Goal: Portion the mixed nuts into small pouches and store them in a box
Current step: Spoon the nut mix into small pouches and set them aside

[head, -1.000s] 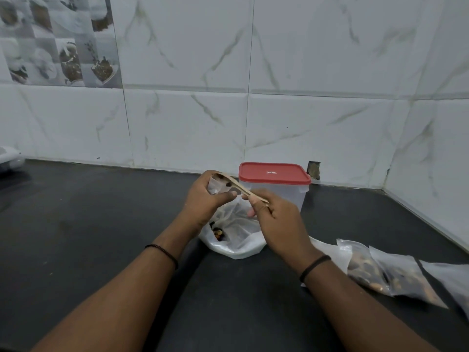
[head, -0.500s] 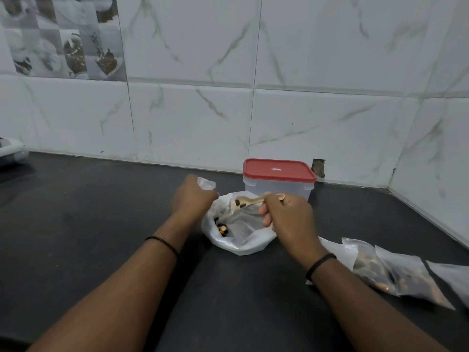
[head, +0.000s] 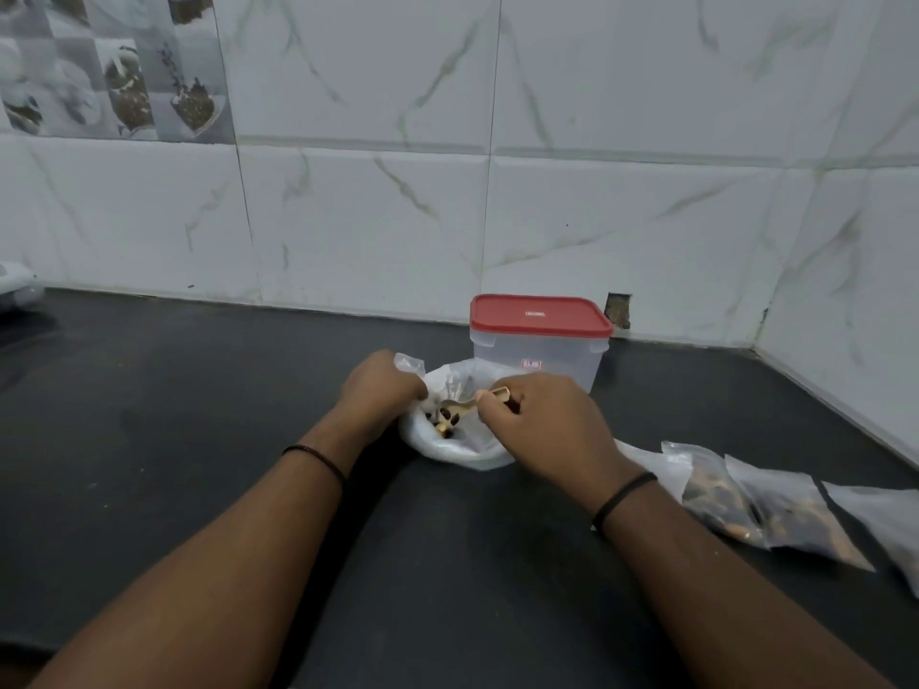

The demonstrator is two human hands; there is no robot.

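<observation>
I am looking down at my right hand [head: 542, 430], which grips the handle of a small gold-coloured metal spoon [head: 465, 406]; the fingers are curled round the handle's end and the bowl points away to my left, down into the mouth of the crumpled white plastic bag of mixed nuts [head: 455, 447] that sits on the black stone counter [head: 199, 440]. The spoon's long axis runs roughly right to left, tilted downward toward the bowl, so the scoop lies just left of my right knuckles, among the few dark and tan nuts [head: 444, 421] I can see at the bag's bottom. My left hand [head: 380, 390] is clenched round a small clear plastic pouch [head: 409, 363], whose top edge sticks up just past the knuckles, at the bag's left rim; whether those fingers also touch the bag I cannot tell. That pouch sits just beside the spoon's bowl, to its left and a little higher, so I judge the next move is a short lift and swing leftward from the bag to the pouch mouth, with the left hand keeping the opening turned toward the spoon. The clear plastic box with the red lid [head: 539, 340] stands closed right behind the bag, nearer my right hand. Several filled clear pouches of nuts [head: 746, 504] lie in a row on the counter beside my right forearm, not yet boxed.
</observation>
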